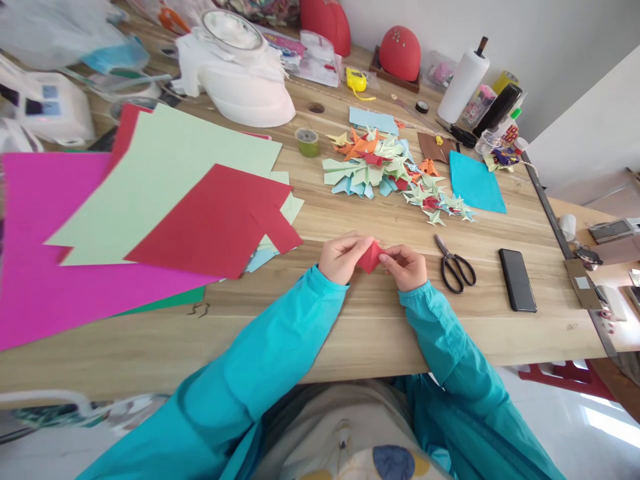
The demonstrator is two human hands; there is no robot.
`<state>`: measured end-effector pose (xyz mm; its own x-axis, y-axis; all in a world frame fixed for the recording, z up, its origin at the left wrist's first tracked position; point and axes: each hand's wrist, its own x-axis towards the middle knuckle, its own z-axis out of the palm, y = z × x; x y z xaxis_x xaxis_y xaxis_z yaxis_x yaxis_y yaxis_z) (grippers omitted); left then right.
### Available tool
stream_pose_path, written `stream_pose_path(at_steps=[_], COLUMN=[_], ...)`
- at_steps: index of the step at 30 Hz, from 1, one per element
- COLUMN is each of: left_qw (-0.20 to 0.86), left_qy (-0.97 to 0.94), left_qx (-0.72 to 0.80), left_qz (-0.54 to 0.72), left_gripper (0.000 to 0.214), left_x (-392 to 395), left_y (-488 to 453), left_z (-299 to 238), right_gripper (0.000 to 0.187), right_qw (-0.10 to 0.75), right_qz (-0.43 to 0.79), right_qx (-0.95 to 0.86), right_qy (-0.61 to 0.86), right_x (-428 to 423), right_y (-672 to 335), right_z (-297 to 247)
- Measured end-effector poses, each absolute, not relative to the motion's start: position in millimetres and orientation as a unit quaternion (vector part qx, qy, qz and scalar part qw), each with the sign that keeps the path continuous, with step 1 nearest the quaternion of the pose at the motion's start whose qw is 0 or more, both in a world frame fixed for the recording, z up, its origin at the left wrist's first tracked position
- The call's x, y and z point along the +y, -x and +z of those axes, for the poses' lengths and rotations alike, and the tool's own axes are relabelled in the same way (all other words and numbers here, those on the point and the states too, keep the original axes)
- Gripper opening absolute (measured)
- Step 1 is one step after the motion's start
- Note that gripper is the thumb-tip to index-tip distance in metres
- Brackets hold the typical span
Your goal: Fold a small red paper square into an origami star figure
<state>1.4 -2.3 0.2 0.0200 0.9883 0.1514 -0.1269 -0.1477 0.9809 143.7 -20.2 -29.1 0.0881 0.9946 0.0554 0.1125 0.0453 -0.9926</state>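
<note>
The wooden table (125, 353) stands along a pale wall (565, 40); past its dark right edge, low above the floor (595, 427), I can see some red plastic furniture (560, 379).

By the left edge, a magenta sheet (45, 267) lies under a pale green sheet (150, 180) and a red sheet (210, 220), which take much of this side. Behind them, toward the far edge, sits a white form (245, 87). Near the middle of the near edge, the left hand (345, 257) and the right hand (406, 267) both pinch a small folded red paper (370, 259) between the fingertips. Beyond it is a heap of paper stars (365, 173) in several colours. To the right of the right hand come scissors (454, 263), then, nearer the right edge, a black phone (517, 280).

Of containers, a plastic bag (55, 33) is at the far left corner; its content I cannot distinguish. At the far edge, a dark tray (375, 67) carries a red dome (400, 53), and just beside it, clear packaging holds something pink (443, 72).
</note>
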Motion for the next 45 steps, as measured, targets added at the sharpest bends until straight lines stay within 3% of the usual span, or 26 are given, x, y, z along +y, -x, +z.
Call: stream_pose_path(at_steps=[3,12,21,31,45], left_qw=[0.527,0.493,0.556,0.542,0.602], left_qy=[-0.480,-0.521,-0.479,-0.553,-0.535], left_qx=[0.425,0.433,0.458,0.432,0.422], left_qz=[0.558,0.546,0.501,0.463,0.416], left_gripper=[0.030,0.012,0.029,0.018,0.024], left_x=[-1.7,-2.4,0.6,-3.3,-3.3], left_y=[-1.3,-1.6,-1.8,-4.6,-6.3], left_z=[1.0,-0.6,-8.8,-11.3,-12.0], right_gripper=[0.030,0.027,0.034,0.023,0.022], right_qw=[0.508,0.503,0.533,0.542,0.576], right_qz=[0.444,0.461,0.469,0.430,0.448], right_qx=[-0.507,-0.509,-0.474,-0.522,-0.460], right_qy=[0.536,0.524,0.522,0.498,0.506], right_x=[-19.5,-22.7,-20.3,-17.6,-18.1], right_y=[-143.7,-142.4,-142.0,-146.7,-147.5], right_z=[-28.8,-18.9,-19.9,-17.8,-16.7])
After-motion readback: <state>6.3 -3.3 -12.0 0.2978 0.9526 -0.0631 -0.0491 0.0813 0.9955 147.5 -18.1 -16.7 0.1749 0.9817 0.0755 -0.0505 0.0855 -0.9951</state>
